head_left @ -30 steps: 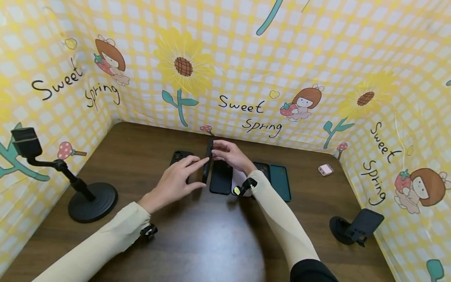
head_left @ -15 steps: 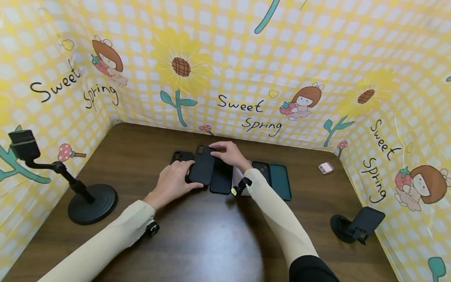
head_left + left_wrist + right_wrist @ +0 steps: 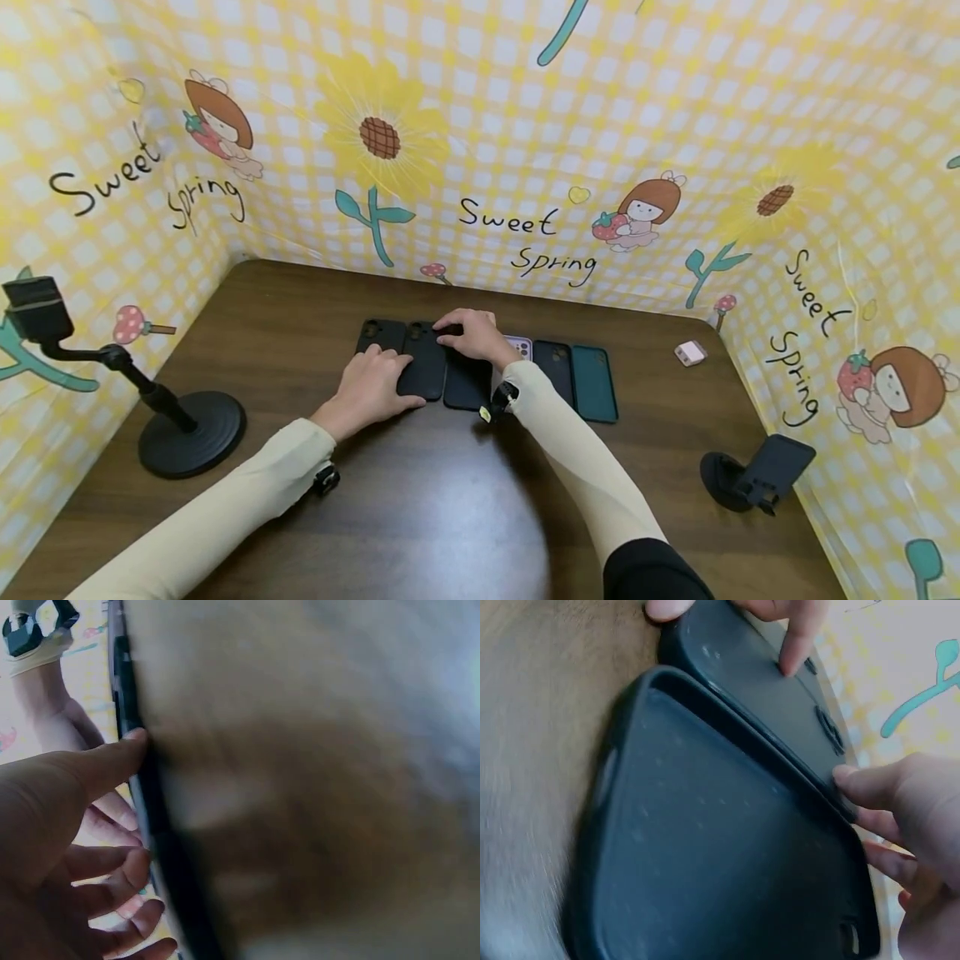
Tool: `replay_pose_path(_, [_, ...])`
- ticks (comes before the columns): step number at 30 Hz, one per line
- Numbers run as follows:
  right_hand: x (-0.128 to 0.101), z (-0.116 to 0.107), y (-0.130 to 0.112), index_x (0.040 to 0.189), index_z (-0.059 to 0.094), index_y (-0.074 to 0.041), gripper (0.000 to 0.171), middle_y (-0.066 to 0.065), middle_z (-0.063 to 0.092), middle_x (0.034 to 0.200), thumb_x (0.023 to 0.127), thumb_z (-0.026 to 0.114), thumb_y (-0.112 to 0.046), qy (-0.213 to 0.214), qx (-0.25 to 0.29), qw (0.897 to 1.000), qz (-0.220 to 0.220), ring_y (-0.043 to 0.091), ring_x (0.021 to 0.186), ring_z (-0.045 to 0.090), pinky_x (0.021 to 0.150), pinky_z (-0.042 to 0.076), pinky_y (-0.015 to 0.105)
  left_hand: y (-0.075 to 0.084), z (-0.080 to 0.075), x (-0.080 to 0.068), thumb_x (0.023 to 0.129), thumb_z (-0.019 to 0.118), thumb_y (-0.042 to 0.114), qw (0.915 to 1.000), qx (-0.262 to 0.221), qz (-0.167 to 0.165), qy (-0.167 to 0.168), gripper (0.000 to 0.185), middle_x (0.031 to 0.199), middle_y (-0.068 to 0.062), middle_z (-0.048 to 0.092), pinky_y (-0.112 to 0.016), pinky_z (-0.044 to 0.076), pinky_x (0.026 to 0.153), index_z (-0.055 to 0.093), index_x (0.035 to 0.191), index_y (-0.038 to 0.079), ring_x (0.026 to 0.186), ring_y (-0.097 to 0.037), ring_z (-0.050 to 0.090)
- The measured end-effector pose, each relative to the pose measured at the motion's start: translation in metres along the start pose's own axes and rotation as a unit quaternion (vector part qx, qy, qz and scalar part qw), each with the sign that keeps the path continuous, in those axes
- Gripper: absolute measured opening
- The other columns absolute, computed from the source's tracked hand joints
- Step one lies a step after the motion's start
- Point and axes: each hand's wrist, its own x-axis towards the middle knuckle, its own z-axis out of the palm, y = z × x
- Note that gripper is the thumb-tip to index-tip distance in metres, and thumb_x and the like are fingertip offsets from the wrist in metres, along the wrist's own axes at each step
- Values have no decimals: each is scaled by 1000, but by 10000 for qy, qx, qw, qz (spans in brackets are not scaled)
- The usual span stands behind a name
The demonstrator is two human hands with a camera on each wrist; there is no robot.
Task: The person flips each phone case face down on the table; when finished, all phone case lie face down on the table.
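Note:
My right hand (image 3: 477,337) pinches the upper right corner of a black phone case (image 3: 423,373) between thumb and fingers. The case lies back side up, second from the left in a row. My left hand (image 3: 369,392) rests over its lower left part, thumb at the near edge and a fingertip on its face. Another black phone case (image 3: 381,333), farthest left, is partly under the left hand's fingers. To the right lies a black case (image 3: 727,847) with its hollow side up, its rim touching the pinched one. A lilac case (image 3: 522,348) is mostly hidden by the right wrist.
Further right in the row lie a dark case (image 3: 553,371) and a teal case (image 3: 595,385). A pink-and-white charger plug (image 3: 691,353) is at the back right. Black stands, one tall (image 3: 191,433) and one short (image 3: 772,473), flank the wooden table (image 3: 420,525); patterned cloth walls surround it.
The black phone case stood on edge between both hands, then tipped over to the left and now lies almost flat in the row. Both hands have come down with it.

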Motion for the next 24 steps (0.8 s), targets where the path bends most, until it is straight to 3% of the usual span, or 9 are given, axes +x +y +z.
replay_pose_path(4, [-7, -16, 13, 127, 73, -22, 29, 0, 69, 134, 100, 68, -32, 206, -107, 9996, 164, 21, 129, 59, 110, 29, 53, 12, -7, -2, 79, 81, 61, 9995, -189, 268, 28, 81, 119, -15, 66, -49, 51, 89, 63, 140, 11, 105, -34, 57])
replay_pose_path(8, [-23, -35, 36, 122, 76, -23, 27, -2, 71, 130, 100, 68, -36, 261, -131, 9975, 637, 22, 127, 59, 108, 27, 53, 34, -7, 1, 80, 84, 54, 9963, -497, 692, 131, 64, 106, -6, 63, -39, 46, 81, 71, 130, 17, 94, -25, 52])
replay_pose_path(12, [-36, -38, 50, 114, 80, -25, 23, -2, 69, 134, 98, 70, -38, 165, -188, 9945, 1016, 21, 130, 55, 109, 25, 54, 52, 2, 10, 81, 85, 50, 9938, -536, 964, -151, 49, 100, -3, 62, -35, 41, 78, 77, 118, 19, 90, -21, 46])
replay_pose_path(18, [-36, -24, 52, 107, 82, -25, 17, 0, 68, 133, 98, 71, -34, 428, -180, 9944, 951, 19, 136, 50, 113, 22, 58, 64, 13, 20, 84, 86, 39, 9924, -668, 821, -635, 22, 99, 1, 66, -38, 43, 85, 78, 95, 23, 93, -21, 45])
replay_pose_path(20, [-33, -22, 49, 104, 83, -23, 15, 0, 70, 129, 98, 71, -31, 574, -128, 9942, 901, 19, 135, 51, 113, 22, 58, 66, 14, 22, 85, 85, 34, 9922, -719, 810, -615, 14, 95, 3, 66, -40, 43, 86, 75, 85, 24, 93, -21, 45])
replay_pose_path(24, [-30, -25, 46, 102, 83, -22, 15, 0, 69, 128, 99, 70, -27, 828, -43, 9918, 969, 19, 129, 54, 110, 22, 55, 67, 12, 23, 91, 79, 26, 9909, -797, 1020, -373, 16, 87, 4, 66, -41, 43, 86, 70, 79, 22, 91, -21, 46])
